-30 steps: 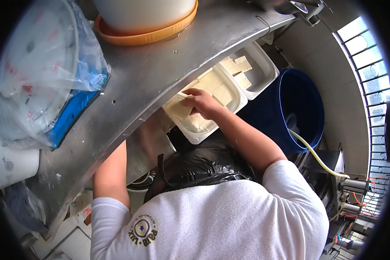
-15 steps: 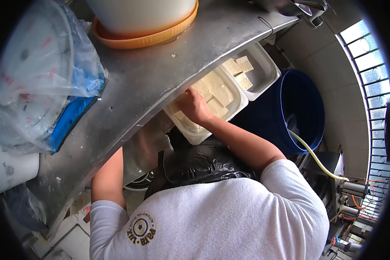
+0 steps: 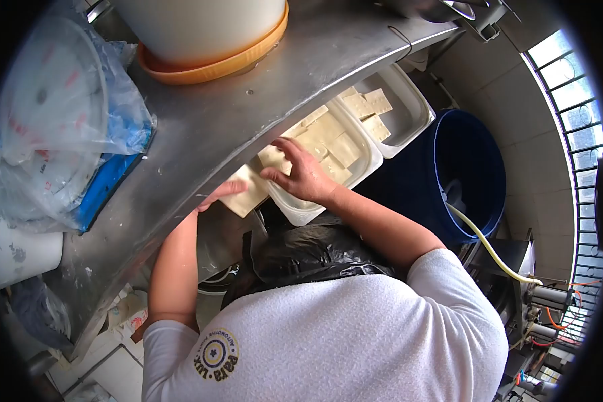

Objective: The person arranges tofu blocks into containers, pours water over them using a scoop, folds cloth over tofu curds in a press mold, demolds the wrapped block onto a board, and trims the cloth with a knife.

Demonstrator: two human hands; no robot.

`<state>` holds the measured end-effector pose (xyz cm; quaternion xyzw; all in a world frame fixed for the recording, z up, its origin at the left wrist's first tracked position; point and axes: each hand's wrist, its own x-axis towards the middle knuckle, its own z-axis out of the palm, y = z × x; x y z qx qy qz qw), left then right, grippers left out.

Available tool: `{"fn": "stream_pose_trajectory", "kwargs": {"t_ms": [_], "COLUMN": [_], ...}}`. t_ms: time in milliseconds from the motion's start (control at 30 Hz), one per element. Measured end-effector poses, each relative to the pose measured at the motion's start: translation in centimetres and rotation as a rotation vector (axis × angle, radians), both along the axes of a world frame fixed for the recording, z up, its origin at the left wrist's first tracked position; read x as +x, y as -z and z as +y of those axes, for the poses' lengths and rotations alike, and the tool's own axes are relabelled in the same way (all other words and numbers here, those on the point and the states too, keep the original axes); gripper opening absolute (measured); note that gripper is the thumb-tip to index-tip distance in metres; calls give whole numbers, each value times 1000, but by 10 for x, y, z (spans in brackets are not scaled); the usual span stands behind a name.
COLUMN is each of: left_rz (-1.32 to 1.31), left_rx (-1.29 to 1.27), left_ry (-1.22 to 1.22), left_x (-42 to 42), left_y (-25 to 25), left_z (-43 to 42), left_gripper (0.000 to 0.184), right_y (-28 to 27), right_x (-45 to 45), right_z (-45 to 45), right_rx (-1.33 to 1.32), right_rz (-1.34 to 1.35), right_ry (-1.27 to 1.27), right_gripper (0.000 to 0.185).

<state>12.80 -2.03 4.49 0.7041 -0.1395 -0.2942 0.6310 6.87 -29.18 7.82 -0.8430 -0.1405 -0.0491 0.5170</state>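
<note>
Two bare hands are seen near the middle of the frame, just below the edge of a metal counter (image 3: 201, 117). One pale slab (image 3: 249, 195) is touched by the fingers of the left hand (image 3: 224, 193); whether it is gripped or only touched cannot be told, since part of the hand is hidden by the counter. The slab is seen at the left end of the nearer white tub (image 3: 376, 163), its upper part cut off from view by the counter edge.

The right hand (image 3: 303, 175) is held over the left part of that tub, with the thumb set apart and the fingers loosely bent, and nothing is seen clasped in it. Flat pale pieces (image 3: 323, 137) are spread and overlapped inside the tub. Smaller pale pieces (image 3: 376, 127) are held in the farther tub (image 3: 427, 119), up and to the right.

To the right of the tubs, a blue barrel (image 3: 469, 231) is seen with a yellowish hose (image 3: 484, 245) hung over its rim. At the top left, a white bucket (image 3: 197, 30) is set in an orange dish (image 3: 214, 70), and a round dial (image 3: 47, 100) is covered by clear plastic.
</note>
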Motion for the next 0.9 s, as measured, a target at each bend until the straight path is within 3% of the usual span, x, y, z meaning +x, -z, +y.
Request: {"fn": "stream_pose_trajectory", "kwargs": {"t_ms": [67,100,167,233,333,400,500,567,600,633,700,833,900], "left_rz": [-4,-18,58,161,156,71,23,49,76,75,315,605,615], "left_rx": [-70,-99,95,172,205,231,304,360,415,416,277,-5,-51], "left_ry": [21,24,67,64,17,-98,-257,-313,-368,-365,-345,-206,-216], "left_x": [6,8,9,13,10,6,9,-1,-9,-18,-39,-79,-91], "left_y": [-16,-26,-54,-57,-53,-48,10,11,11,11,12,24,30], "left_z": [-23,-35,-56,-70,-64,-52,-19,-16,-15,-16,-25,-59,-79], "left_gripper": [46,47,44,42,39,38,38,39,39,39,42,55,49], "right_y": [-6,-6,-9,-5,5,14,32,47,68,59,40,64,64], "right_x": [-5,-4,-3,-5,-1,11,35,51,58,55,48,48,46], "right_z": [6,2,-13,-29,-61,-78,-87,-84,-86,-81,-69,-61,-59], "right_rx": [397,395,687,834,879,819,755,502,167,169,-187,-276,-287], "right_rz": [363,362,571,625,598,588,579,605,550,550,501,209,281], "right_ry": [-116,-115,-129,-55,143,268,326,271,276,279,259,302,285], "right_gripper": [63,63,54,45,46,46,46,48,56,56,66,65,71]}}
